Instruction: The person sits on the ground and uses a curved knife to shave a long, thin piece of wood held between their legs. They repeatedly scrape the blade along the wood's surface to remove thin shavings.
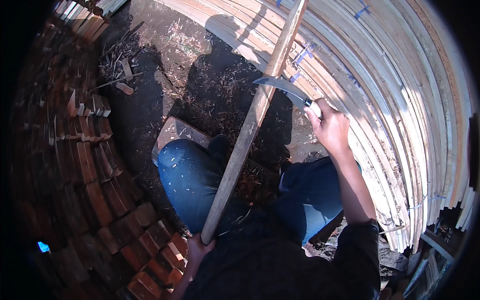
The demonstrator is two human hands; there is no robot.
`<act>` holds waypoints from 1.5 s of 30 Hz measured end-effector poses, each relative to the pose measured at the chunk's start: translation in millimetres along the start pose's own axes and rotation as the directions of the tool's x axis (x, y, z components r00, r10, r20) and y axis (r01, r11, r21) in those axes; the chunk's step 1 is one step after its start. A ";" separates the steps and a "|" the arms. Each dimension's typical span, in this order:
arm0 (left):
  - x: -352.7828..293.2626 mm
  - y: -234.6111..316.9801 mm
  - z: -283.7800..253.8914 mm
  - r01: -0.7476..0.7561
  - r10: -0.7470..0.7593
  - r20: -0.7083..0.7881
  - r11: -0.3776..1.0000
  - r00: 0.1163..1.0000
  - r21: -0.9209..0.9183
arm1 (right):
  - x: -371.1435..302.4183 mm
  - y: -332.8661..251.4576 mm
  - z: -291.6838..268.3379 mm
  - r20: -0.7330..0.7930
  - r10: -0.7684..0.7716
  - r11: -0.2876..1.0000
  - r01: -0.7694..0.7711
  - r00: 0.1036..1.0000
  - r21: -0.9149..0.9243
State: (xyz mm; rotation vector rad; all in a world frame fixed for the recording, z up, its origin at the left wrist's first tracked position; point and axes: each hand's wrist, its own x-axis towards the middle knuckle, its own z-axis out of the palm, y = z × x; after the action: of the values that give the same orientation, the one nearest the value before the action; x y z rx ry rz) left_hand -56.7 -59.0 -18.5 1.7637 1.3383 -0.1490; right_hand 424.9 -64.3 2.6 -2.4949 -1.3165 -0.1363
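Note:
A long wooden pole (238,157) slants from my lap up to the far edge of the view, passing between my knees. My left hand (199,248) is wrapped round its near end, close to my waist. In my right hand (331,125) is a curved knife (286,86), gripped by its pale handle. The blade crosses the far half of the pole, its tip pointing left; whether it touches the wood I cannot tell. Past the blade the pole looks paler than its greyish near part.
Stacked short wooden blocks (95,175) line the left side. Long pale wood strips (370,80), tied with blue strands, lie at the right and far side. Shavings litter the dark ground (220,85). A flat board (177,131) lies by my left knee.

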 end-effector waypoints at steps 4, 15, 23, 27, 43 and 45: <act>0.3 4.1 1.1 0.041 -0.038 -0.037 0.997 0.999 0.065 | -4.6 -12.1 7.2 -0.023 -0.075 0.996 0.076 0.997 0.044; -4.3 6.6 4.3 0.115 -0.103 -0.086 0.983 0.991 0.143 | -5.4 -22.8 -1.7 -0.022 -0.302 0.953 0.303 0.953 0.019; -4.0 1.3 6.8 0.112 -0.101 -0.090 0.986 0.991 0.124 | -0.6 -19.4 14.3 -0.093 -0.158 0.983 0.166 0.983 0.082; -4.7 15.1 2.6 0.104 -0.096 -0.103 0.992 0.990 0.070 | -9.2 -18.3 5.5 -0.091 -0.251 0.963 0.258 0.964 0.082; 1.7 1.8 4.0 0.056 -0.048 -0.074 0.993 0.996 0.102 | -0.8 -17.7 7.4 0.024 -0.124 0.972 0.116 0.992 0.206; 0.1 -5.1 6.6 0.094 -0.088 -0.062 0.991 0.994 0.100 | -5.3 -23.8 9.9 0.053 -0.109 0.988 0.103 0.993 0.113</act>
State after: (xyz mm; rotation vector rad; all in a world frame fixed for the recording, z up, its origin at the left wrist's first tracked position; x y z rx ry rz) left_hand -58.3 -63.4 -25.4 1.8051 1.4764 -0.2226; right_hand 401.8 -52.8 -2.4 -2.3551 -1.4408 -0.0134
